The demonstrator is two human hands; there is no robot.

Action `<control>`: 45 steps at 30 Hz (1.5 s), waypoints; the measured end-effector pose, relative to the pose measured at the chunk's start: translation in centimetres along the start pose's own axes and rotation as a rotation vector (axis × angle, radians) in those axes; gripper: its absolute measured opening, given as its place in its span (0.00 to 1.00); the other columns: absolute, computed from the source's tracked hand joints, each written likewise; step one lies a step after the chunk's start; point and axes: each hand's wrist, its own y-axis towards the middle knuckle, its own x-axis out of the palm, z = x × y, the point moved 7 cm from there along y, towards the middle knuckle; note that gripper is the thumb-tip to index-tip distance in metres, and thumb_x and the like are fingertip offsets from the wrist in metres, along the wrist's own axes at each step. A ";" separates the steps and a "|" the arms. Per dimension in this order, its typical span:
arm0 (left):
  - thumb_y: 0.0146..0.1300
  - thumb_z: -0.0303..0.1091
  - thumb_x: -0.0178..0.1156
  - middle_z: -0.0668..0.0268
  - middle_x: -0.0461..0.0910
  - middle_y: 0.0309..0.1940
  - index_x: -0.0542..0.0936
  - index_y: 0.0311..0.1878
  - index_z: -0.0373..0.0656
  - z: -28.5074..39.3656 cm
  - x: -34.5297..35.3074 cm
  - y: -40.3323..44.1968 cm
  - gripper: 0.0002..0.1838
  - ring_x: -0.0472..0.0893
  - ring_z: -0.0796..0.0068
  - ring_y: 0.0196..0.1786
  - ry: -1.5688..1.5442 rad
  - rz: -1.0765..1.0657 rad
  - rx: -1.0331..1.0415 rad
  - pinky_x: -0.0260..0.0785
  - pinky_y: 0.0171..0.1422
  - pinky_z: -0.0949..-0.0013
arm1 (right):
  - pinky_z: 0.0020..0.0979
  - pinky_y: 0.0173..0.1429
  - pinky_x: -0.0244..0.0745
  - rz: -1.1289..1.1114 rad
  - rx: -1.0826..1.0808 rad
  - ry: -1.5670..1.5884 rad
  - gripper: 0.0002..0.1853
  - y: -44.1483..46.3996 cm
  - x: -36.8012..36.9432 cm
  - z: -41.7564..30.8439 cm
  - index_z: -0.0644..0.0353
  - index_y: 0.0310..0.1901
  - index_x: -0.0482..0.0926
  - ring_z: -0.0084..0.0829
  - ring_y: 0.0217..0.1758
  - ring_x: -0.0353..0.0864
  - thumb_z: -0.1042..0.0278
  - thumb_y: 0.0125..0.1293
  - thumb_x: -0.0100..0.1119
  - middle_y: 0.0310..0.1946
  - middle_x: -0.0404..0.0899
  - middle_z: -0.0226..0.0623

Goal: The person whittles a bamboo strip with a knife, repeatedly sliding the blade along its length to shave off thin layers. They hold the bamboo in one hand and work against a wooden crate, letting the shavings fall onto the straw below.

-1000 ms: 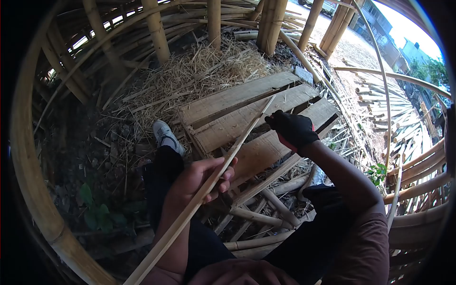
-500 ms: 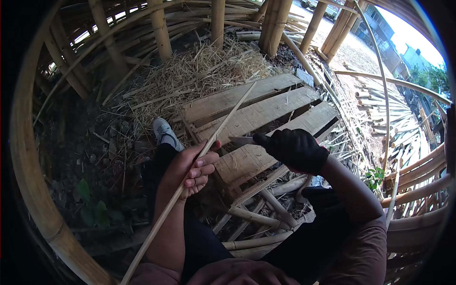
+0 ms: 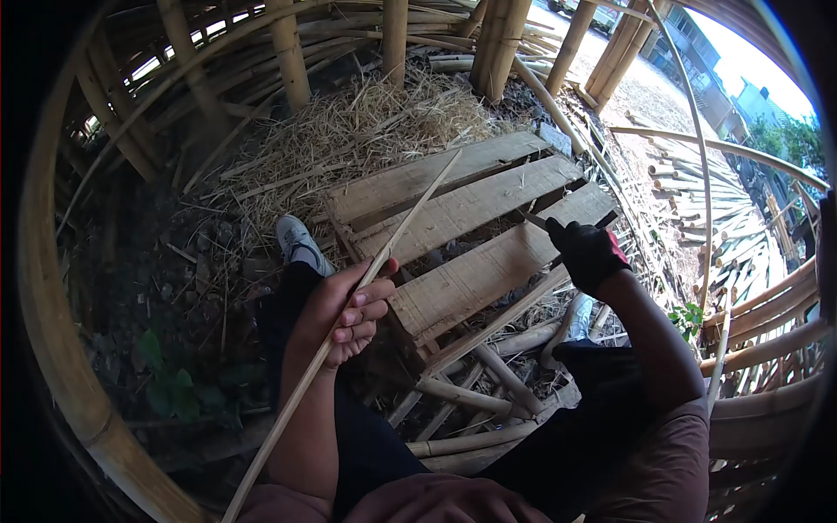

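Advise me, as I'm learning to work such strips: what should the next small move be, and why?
Probably bring the knife over to the strip, just beyond the left hand. The gloved right hand holds the knife apart from the strip, while the left hand grips the strip with its far end reaching out free.

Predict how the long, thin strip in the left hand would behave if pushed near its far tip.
The strip is probably fairly stiff, since it runs nearly straight past the left hand. It is likely light for its length, being slender and held one-handed. Its narrow tip may bend easily.
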 end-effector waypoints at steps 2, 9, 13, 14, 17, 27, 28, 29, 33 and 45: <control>0.82 0.34 0.34 0.71 0.63 0.20 0.64 0.56 0.26 -0.1 0.1 0.1 0.17 0.66 0.89 0.12 0.027 -0.007 -0.007 0.63 0.07 0.84 | 0.40 0.35 0.76 0.128 -0.077 0.013 0.30 -0.4 -3.4 -2.4 0.57 0.71 0.66 0.39 0.35 0.81 0.73 0.65 0.52 0.37 0.76 0.39; 0.81 0.39 0.41 0.75 0.63 0.20 0.67 0.54 0.32 -0.3 -0.6 0.0 0.16 0.62 0.92 0.11 0.112 0.029 -0.033 0.58 0.08 0.85 | 0.39 0.31 0.76 0.135 -0.443 0.248 0.31 -3.0 -7.3 -12.4 0.51 0.72 0.66 0.35 0.31 0.78 0.72 0.66 0.51 0.33 0.72 0.37; 0.81 0.38 0.41 0.75 0.63 0.20 0.67 0.54 0.32 0.1 -0.8 0.0 0.16 0.62 0.92 0.11 0.075 0.025 -0.029 0.59 0.08 0.85 | 0.46 0.41 0.82 -0.095 -0.162 0.228 0.32 -0.2 -2.3 -5.5 0.51 0.74 0.63 0.44 0.40 0.86 0.71 0.67 0.54 0.40 0.81 0.44; 0.81 0.38 0.41 0.75 0.63 0.20 0.68 0.54 0.32 0.2 -0.8 0.0 0.16 0.62 0.92 0.11 0.064 0.018 -0.025 0.59 0.08 0.85 | 0.44 0.39 0.81 -0.154 -0.025 0.132 0.28 0.4 -3.3 -3.5 0.51 0.72 0.66 0.44 0.39 0.86 0.70 0.70 0.52 0.37 0.81 0.42; 0.81 0.37 0.41 0.75 0.63 0.20 0.68 0.53 0.31 0.0 -0.6 -0.1 0.16 0.62 0.92 0.11 0.063 0.032 -0.017 0.59 0.08 0.85 | 0.39 0.37 0.78 -0.049 0.201 -0.116 0.23 2.5 -0.8 0.9 0.48 0.69 0.71 0.40 0.40 0.85 0.69 0.73 0.46 0.37 0.82 0.39; 0.82 0.35 0.38 0.73 0.64 0.19 0.68 0.53 0.30 0.5 -0.8 -0.2 0.16 0.63 0.91 0.12 0.001 0.020 0.001 0.60 0.08 0.85 | 0.41 0.40 0.79 0.285 -0.347 0.481 0.24 4.7 -5.4 -14.1 0.47 0.67 0.73 0.41 0.37 0.84 0.70 0.69 0.52 0.35 0.78 0.40; 0.82 0.35 0.38 0.73 0.64 0.19 0.68 0.53 0.30 0.5 -0.8 -0.3 0.16 0.63 0.91 0.12 0.001 0.018 0.001 0.60 0.08 0.85 | 0.40 0.41 0.80 0.221 -0.329 0.349 0.22 5.6 -5.1 -14.7 0.46 0.66 0.74 0.39 0.38 0.85 0.68 0.70 0.51 0.35 0.80 0.37; 0.82 0.35 0.38 0.73 0.64 0.19 0.69 0.53 0.30 0.6 -0.8 -0.3 0.16 0.64 0.91 0.12 -0.006 0.015 0.003 0.60 0.08 0.85 | 0.40 0.41 0.80 0.222 -0.327 0.347 0.22 5.6 -5.6 -14.4 0.46 0.66 0.74 0.39 0.38 0.85 0.68 0.70 0.51 0.35 0.80 0.37; 0.82 0.35 0.38 0.73 0.64 0.19 0.69 0.53 0.30 0.8 -0.9 -0.4 0.16 0.64 0.91 0.12 -0.023 0.023 0.010 0.61 0.08 0.85 | 0.40 0.44 0.82 0.056 -0.284 0.367 0.23 6.5 -5.1 -11.9 0.45 0.68 0.72 0.39 0.44 0.86 0.66 0.72 0.48 0.42 0.82 0.38; 0.81 0.36 0.39 0.74 0.63 0.19 0.69 0.53 0.31 -0.5 -0.6 0.2 0.16 0.62 0.92 0.11 0.082 0.058 -0.022 0.60 0.08 0.85 | 0.47 0.43 0.79 -0.048 0.449 -0.105 0.22 4.8 8.3 12.5 0.57 0.69 0.69 0.42 0.44 0.87 0.68 0.76 0.39 0.43 0.85 0.44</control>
